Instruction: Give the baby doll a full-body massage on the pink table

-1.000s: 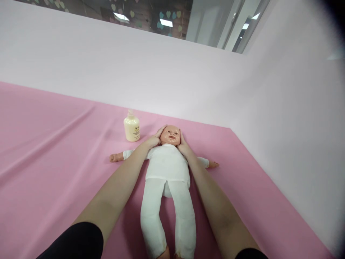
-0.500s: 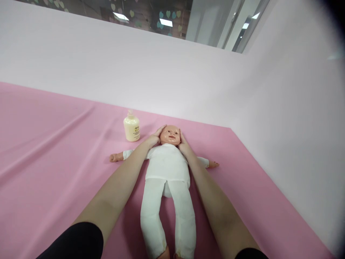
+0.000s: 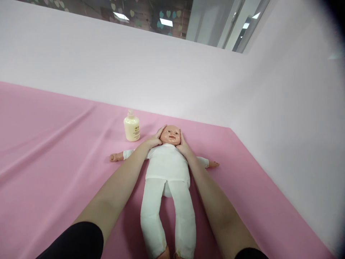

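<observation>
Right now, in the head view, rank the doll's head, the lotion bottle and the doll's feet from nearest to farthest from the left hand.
1. Doll's head: touched by the left hand, just to its right.
2. Lotion bottle: upright, to the hand's left and a little beyond it.
3. Doll's feet: at the bottom edge, nearest the person.

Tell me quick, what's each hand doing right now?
Left hand: open, cupping the doll's head.
Right hand: open, cupping the head's other side.

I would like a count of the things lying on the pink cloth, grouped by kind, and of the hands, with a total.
Doll, in white clothes, lying on its back: 1
Pump bottle, cream-coloured, standing upright: 1
Hands on the sides of the doll's head: 2 (left hand, right hand)
Total: 4
</observation>
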`<state>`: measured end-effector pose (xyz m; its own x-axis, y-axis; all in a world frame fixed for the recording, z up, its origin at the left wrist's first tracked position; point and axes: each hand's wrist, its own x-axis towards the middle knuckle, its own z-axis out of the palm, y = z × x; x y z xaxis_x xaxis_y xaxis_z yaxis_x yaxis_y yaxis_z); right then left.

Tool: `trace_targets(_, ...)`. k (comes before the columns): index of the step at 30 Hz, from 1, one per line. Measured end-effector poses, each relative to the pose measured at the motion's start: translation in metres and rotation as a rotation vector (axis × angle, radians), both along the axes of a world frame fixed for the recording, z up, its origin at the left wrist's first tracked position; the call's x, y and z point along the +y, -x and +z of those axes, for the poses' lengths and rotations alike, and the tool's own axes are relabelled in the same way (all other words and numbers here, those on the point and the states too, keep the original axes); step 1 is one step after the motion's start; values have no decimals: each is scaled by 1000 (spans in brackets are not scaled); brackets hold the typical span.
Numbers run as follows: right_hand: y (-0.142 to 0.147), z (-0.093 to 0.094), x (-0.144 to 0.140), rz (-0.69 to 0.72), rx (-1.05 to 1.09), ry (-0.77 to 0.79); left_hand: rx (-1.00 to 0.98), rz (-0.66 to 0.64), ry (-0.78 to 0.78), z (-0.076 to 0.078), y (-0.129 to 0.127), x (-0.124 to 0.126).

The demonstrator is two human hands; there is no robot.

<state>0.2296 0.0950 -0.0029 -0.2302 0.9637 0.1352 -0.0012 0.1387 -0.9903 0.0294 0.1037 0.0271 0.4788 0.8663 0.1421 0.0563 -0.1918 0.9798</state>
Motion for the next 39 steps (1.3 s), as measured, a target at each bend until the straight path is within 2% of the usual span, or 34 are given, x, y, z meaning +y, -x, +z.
trace_targets(10, -2, 5, -5, 32, 34, 1, 138, -12, -53, 10, 6, -6)
trace_targets(20, -2, 5, -6, 8, 32, 5, -64, -96, 66, 3, 6, -3)
trace_targets(31, -1, 6, -5, 16, -2, 12, 6, -75, 29, 3, 6, -3)
trace_targets(36, 3, 5, -4, -8, 58, 43, 88, 5, 4, 6, 5, -5)
trace_targets(39, 4, 2, -2, 1, 85, 51, 73, 29, 15, 6, 3, -6)
